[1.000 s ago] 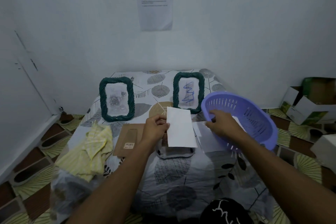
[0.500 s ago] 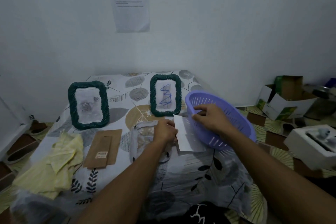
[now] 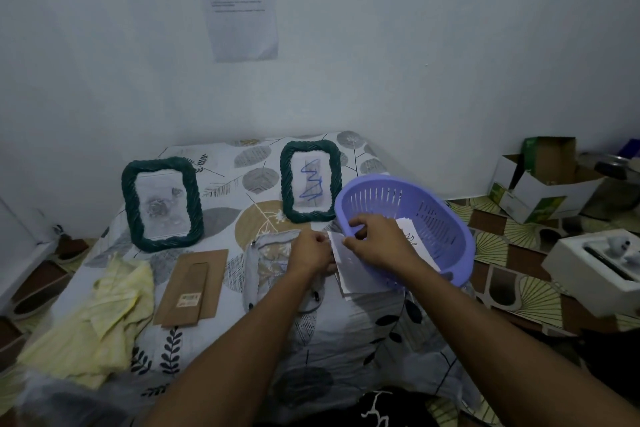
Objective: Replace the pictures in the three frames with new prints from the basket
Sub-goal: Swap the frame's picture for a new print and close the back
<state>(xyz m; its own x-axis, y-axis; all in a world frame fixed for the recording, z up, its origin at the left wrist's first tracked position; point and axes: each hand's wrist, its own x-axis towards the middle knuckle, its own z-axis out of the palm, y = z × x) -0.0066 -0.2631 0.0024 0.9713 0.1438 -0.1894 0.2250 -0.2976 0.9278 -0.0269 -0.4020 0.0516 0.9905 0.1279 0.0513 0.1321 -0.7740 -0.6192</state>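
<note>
Gripping print (image 3: 346, 265) beside basket (image 3: 446, 236) rim

Two green rope-edged picture frames (image 3: 162, 204) (image 3: 310, 181) stand behind one purple basket (image 3: 433, 218); one brown frame backing (image 3: 192, 287), one yellow cloth (image 3: 93, 319), two hands (image 3: 311, 251) (image 3: 379, 241).

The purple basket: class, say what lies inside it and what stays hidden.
Inside the purple basket lie white paper prints, one showing a small line drawing. The right hand covers their near ends, so their number and other drawings cannot be told.
</note>
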